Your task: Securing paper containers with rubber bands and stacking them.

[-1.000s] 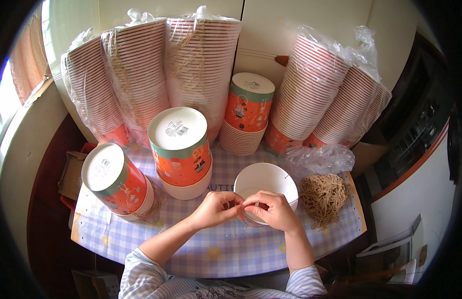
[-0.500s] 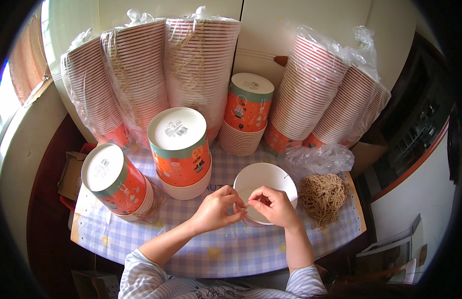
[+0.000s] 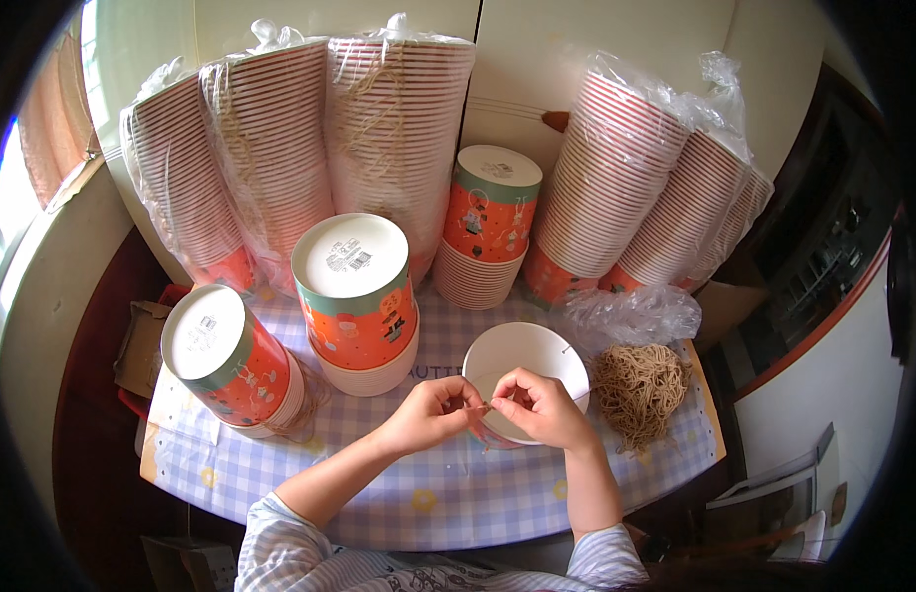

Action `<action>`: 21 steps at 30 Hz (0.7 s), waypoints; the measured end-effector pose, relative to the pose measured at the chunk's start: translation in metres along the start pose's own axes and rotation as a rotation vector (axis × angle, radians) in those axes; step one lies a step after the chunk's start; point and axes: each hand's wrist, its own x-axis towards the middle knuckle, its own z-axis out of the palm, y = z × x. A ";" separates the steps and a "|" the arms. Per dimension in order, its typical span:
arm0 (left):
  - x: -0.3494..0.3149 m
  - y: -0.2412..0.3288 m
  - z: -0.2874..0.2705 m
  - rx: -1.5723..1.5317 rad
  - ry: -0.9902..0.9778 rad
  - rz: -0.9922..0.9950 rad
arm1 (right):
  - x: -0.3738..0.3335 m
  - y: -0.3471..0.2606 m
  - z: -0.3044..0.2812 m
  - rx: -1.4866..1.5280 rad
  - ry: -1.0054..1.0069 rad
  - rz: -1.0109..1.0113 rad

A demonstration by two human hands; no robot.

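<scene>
A white paper bucket (image 3: pixel 517 345) stands mouth up on the table in front of me. Over its near rim, my left hand (image 3: pixel 433 412) and my right hand (image 3: pixel 540 407) meet, fingertips pinched close together. Between the fingertips shows a bit of thin tan cord, mostly covered by my fingers. One cord end also pokes through the bucket's far right wall near the rim. Just right of the bucket lies a tangled heap of tan cords (image 3: pixel 644 395).
Upside-down stacks of orange and green buckets stand at left (image 3: pixel 206 335), left of centre (image 3: pixel 351 257) and behind (image 3: pixel 497 168). Tall bagged bucket stacks (image 3: pixel 399 128) line the back. Crumpled clear plastic (image 3: pixel 641 316) lies behind the cords. A checked cloth (image 3: pixel 379 493) covers the table.
My left thumb and fingers have drawn slightly closer together at the cord. The bucket and everything around it have stayed in place.
</scene>
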 end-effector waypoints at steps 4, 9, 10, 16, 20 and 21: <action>0.000 0.001 -0.001 -0.185 -0.006 0.015 | 0.000 0.000 0.001 0.003 -0.028 0.003; 0.001 0.005 -0.002 -0.361 0.020 0.024 | 0.000 0.004 0.003 0.052 -0.038 -0.005; 0.001 0.007 -0.001 -0.398 0.058 0.023 | 0.000 0.005 0.003 0.053 -0.044 -0.008; 0.002 0.003 -0.011 -0.474 0.075 -0.044 | 0.001 0.005 0.003 0.056 -0.026 0.016; 0.005 0.000 -0.010 -0.455 0.098 -0.043 | 0.001 0.008 0.003 0.057 -0.005 0.033; 0.006 -0.003 -0.009 -0.321 0.140 0.016 | 0.001 0.008 0.003 0.058 -0.006 0.033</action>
